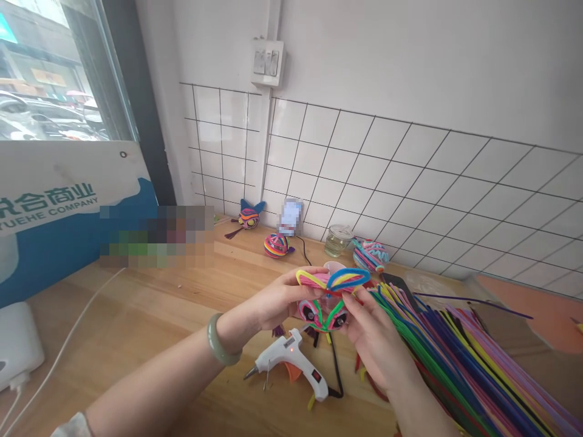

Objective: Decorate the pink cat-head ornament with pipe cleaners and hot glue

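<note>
Grasped a big-eyed pipe-cleaner animal head (324, 326) at its sides with left hand (283, 296) and right hand (372, 328); held it over the wooden table (155, 325), near the white hot-glue gun (299, 356) and multicoloured pipe cleaners (460, 355).

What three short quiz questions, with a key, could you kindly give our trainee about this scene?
1. Multiple choice: what do the left hand and right hand hold together?
A) a jar
B) an ornament with two eyes
C) a phone

2. True or false: the glue gun rests on the table.

3. Fill in the blank: the bangle is worn on the ____ arm.

Key: 1. B; 2. True; 3. left.
</note>
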`<move>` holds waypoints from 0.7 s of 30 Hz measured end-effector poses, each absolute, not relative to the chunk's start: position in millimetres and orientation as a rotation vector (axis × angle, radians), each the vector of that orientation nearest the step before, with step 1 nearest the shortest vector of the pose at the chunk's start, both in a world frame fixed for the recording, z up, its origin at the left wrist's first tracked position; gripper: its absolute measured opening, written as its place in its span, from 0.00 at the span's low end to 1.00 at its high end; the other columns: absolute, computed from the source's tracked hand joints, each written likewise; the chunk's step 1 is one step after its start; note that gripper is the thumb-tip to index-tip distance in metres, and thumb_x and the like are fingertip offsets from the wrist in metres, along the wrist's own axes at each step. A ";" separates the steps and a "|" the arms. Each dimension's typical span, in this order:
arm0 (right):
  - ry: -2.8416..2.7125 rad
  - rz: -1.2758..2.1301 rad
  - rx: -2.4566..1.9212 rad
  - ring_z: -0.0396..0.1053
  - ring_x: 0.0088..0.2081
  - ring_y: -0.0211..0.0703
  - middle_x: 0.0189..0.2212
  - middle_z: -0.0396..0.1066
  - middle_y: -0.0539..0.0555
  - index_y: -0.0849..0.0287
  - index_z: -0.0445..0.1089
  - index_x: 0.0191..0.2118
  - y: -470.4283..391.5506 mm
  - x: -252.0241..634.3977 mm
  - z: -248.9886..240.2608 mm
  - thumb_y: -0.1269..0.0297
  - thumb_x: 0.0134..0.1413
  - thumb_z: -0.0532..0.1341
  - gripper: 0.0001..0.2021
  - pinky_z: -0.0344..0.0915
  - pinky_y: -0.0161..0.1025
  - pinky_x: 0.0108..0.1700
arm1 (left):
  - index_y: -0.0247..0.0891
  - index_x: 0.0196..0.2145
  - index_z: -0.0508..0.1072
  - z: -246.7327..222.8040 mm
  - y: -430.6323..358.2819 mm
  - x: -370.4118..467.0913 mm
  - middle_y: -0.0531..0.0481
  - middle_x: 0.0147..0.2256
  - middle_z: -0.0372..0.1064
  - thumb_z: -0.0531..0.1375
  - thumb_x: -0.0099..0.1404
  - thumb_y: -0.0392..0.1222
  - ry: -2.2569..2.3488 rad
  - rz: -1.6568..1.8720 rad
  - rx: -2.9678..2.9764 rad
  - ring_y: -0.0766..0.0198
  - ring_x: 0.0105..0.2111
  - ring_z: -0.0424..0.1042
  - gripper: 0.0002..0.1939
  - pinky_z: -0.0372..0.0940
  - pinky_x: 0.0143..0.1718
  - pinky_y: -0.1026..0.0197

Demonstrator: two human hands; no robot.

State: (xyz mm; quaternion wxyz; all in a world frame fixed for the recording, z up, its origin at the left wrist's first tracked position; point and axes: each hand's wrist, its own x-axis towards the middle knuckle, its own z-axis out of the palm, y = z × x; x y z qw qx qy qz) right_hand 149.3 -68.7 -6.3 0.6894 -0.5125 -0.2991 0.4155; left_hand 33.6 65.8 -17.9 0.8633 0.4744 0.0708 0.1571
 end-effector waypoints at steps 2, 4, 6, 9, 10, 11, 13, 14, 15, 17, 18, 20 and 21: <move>-0.714 0.872 -1.248 0.73 0.43 0.44 0.46 0.74 0.53 0.52 0.68 0.48 -69.7 152.4 -7.1 0.52 0.53 0.65 0.18 0.70 0.39 0.40 | 0.43 0.49 0.74 -19.4 65.1 34.6 0.46 0.41 0.75 0.68 0.54 0.37 0.157 0.344 0.998 0.59 0.36 0.74 0.23 0.68 0.33 0.60; -0.786 0.773 -1.368 0.73 0.43 0.44 0.46 0.74 0.53 0.53 0.70 0.45 -71.2 156.8 -6.2 0.50 0.53 0.64 0.18 0.70 0.38 0.41 | 0.42 0.49 0.74 -19.0 64.6 35.0 0.46 0.40 0.75 0.68 0.53 0.38 0.174 0.368 0.999 0.60 0.35 0.73 0.23 0.67 0.33 0.60; -0.846 0.620 -1.491 0.74 0.41 0.45 0.42 0.76 0.54 0.54 0.72 0.42 -73.7 161.1 -3.2 0.49 0.51 0.64 0.17 0.71 0.37 0.42 | 0.41 0.48 0.74 -17.3 64.7 34.8 0.46 0.40 0.75 0.69 0.53 0.38 0.198 0.402 0.997 0.61 0.34 0.73 0.24 0.66 0.34 0.60; -0.930 0.365 -1.652 0.75 0.36 0.46 0.33 0.77 0.53 0.56 0.74 0.34 -79.9 164.0 3.8 0.50 0.51 0.64 0.14 0.71 0.37 0.39 | 0.40 0.49 0.73 -14.3 65.6 34.5 0.46 0.41 0.74 0.68 0.52 0.39 0.237 0.466 1.004 0.62 0.33 0.72 0.25 0.65 0.33 0.60; -0.977 0.276 -1.686 0.74 0.34 0.45 0.30 0.77 0.53 0.56 0.75 0.32 -82.4 163.5 6.3 0.51 0.52 0.64 0.13 0.71 0.36 0.38 | 0.40 0.49 0.72 -13.6 65.8 34.5 0.46 0.42 0.74 0.68 0.52 0.38 0.254 0.486 1.014 0.63 0.32 0.72 0.26 0.64 0.32 0.61; -1.040 0.182 -1.702 0.74 0.33 0.44 0.29 0.76 0.52 0.56 0.75 0.31 -84.9 162.0 8.6 0.53 0.53 0.63 0.12 0.71 0.35 0.37 | 0.39 0.50 0.72 -13.2 65.9 34.8 0.46 0.42 0.74 0.68 0.51 0.38 0.271 0.506 1.029 0.63 0.32 0.71 0.27 0.63 0.32 0.62; -1.193 -0.020 -1.678 0.73 0.32 0.41 0.29 0.76 0.51 0.55 0.75 0.30 -89.5 156.7 12.3 0.58 0.57 0.61 0.09 0.70 0.33 0.36 | 0.38 0.50 0.71 -13.2 65.5 35.6 0.46 0.43 0.74 0.69 0.51 0.37 0.300 0.542 1.067 0.64 0.33 0.71 0.28 0.62 0.33 0.62; -1.273 -0.123 -1.647 0.73 0.32 0.41 0.29 0.76 0.51 0.55 0.75 0.30 -91.4 153.2 13.6 0.61 0.58 0.61 0.08 0.69 0.33 0.36 | 0.38 0.50 0.71 -13.8 65.1 36.2 0.46 0.44 0.74 0.69 0.51 0.37 0.309 0.558 1.084 0.64 0.34 0.71 0.28 0.62 0.34 0.63; -1.350 -0.222 -1.613 0.73 0.33 0.40 0.30 0.76 0.52 0.55 0.75 0.31 -93.1 149.3 14.5 0.64 0.58 0.61 0.07 0.69 0.34 0.37 | 0.38 0.50 0.71 -14.6 64.9 36.9 0.45 0.45 0.73 0.69 0.51 0.37 0.309 0.572 1.096 0.64 0.35 0.71 0.28 0.62 0.35 0.62; -1.471 -0.401 -1.545 0.73 0.35 0.40 0.32 0.75 0.52 0.56 0.75 0.34 -95.8 142.0 15.5 0.69 0.58 0.61 0.05 0.68 0.35 0.40 | 0.38 0.51 0.71 -17.0 64.9 38.2 0.45 0.46 0.73 0.68 0.51 0.36 0.290 0.592 1.111 0.62 0.38 0.72 0.28 0.62 0.38 0.62; -1.515 -0.461 -1.520 0.73 0.35 0.41 0.32 0.75 0.53 0.56 0.75 0.36 -96.7 139.3 15.7 0.70 0.58 0.61 0.05 0.68 0.36 0.41 | 0.38 0.51 0.71 -18.2 65.5 38.7 0.45 0.47 0.73 0.68 0.51 0.36 0.277 0.595 1.115 0.61 0.40 0.72 0.28 0.63 0.39 0.61; -1.557 -0.484 -1.496 0.73 0.36 0.41 0.33 0.76 0.53 0.56 0.75 0.38 -97.5 137.6 15.8 0.71 0.57 0.61 0.06 0.68 0.37 0.43 | 0.38 0.51 0.71 -20.2 67.8 39.2 0.44 0.48 0.72 0.68 0.51 0.36 0.250 0.589 1.110 0.58 0.42 0.72 0.28 0.63 0.40 0.60; -1.546 -0.442 -1.507 0.73 0.36 0.41 0.34 0.76 0.53 0.56 0.75 0.38 -97.2 138.9 15.4 0.69 0.57 0.62 0.05 0.68 0.37 0.43 | 0.38 0.51 0.71 -20.7 69.8 39.1 0.43 0.48 0.72 0.69 0.52 0.37 0.237 0.587 1.097 0.57 0.43 0.72 0.28 0.64 0.40 0.59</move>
